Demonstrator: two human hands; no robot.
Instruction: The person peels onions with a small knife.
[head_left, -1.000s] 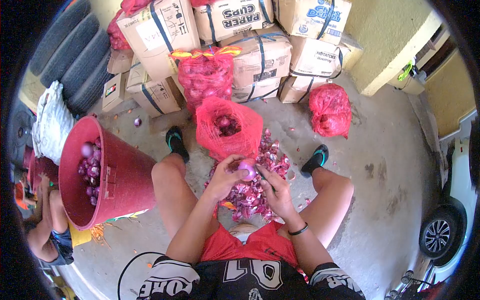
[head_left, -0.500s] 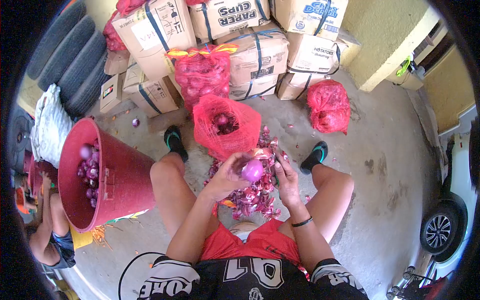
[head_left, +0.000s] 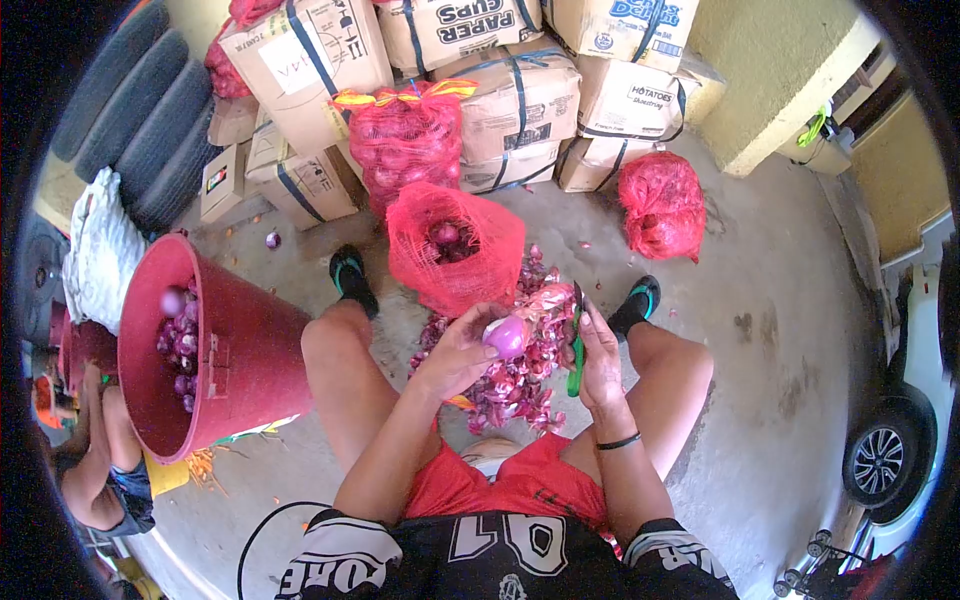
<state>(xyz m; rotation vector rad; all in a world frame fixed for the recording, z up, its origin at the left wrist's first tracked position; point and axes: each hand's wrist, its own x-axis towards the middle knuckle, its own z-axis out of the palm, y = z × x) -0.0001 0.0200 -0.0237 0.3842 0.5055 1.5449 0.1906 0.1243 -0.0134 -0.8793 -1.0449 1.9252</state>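
My left hand [head_left: 459,352] is closed round a peeled red onion [head_left: 508,337], whose smooth purple side faces up. Just to its right, my right hand [head_left: 601,360] grips a knife with a green handle [head_left: 576,366]; its dark blade points away from me. The blade is apart from the onion. Below both hands, a heap of purple onion skins [head_left: 515,395] covers the floor between my feet. An open red mesh bag [head_left: 455,275] with onions inside stands just beyond my hands.
At my left, a tilted red bin [head_left: 255,345] holds several onions. A full mesh sack [head_left: 405,150] stands before stacked cartons [head_left: 515,100]. Another red bag [head_left: 660,205] lies at the right. Tyres [head_left: 150,120] lean at the back left; a person [head_left: 100,440] sits beside the bin.
My right hand with the knife has moved right, away from the onion, and turned so the green handle shows more. The onion in my left hand has barely shifted.
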